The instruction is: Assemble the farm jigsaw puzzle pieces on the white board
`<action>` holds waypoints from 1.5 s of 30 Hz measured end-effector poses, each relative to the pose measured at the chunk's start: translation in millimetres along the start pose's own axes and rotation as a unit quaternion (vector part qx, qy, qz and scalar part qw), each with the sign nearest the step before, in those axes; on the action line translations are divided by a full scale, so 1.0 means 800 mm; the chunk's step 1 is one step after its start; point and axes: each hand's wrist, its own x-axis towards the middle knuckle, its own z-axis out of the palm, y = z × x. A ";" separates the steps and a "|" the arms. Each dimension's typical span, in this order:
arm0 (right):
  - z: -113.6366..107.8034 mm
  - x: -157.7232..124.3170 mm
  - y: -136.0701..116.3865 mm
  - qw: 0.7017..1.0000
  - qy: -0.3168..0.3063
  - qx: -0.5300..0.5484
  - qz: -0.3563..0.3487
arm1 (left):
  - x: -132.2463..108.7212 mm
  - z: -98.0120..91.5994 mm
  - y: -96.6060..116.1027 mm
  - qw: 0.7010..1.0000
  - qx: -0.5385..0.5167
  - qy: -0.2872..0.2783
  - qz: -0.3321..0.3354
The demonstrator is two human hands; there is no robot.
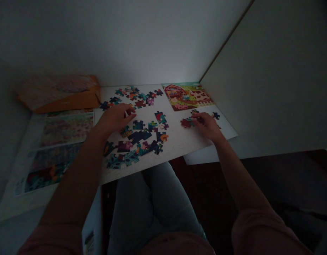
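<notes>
Hands: left hand and right hand well apart, both low over a speckled white board;
Left hand: fingers loosely curved, just above scattered cardboard jigsaw pieces; nothing visibly held;
Right hand: fingertips touching glossy dark-red pieces; grip cannot be told;
Around: bright farm-scene picture card beyond; flattened orange box and printed puzzle sheet left.
</notes>
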 end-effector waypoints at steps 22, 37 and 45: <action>0.028 -0.063 -0.028 0.968 -0.141 -0.202 -0.045 | -0.003 -0.001 0.010 1.000 0.018 0.000 -0.001; 0.014 -0.060 -0.012 0.980 -0.042 -0.195 0.001 | -0.004 -0.003 0.006 1.000 0.017 -0.013 -0.006; 0.031 -0.041 -0.006 0.977 -0.025 -0.204 0.055 | -0.003 -0.004 0.005 1.000 0.020 -0.021 -0.013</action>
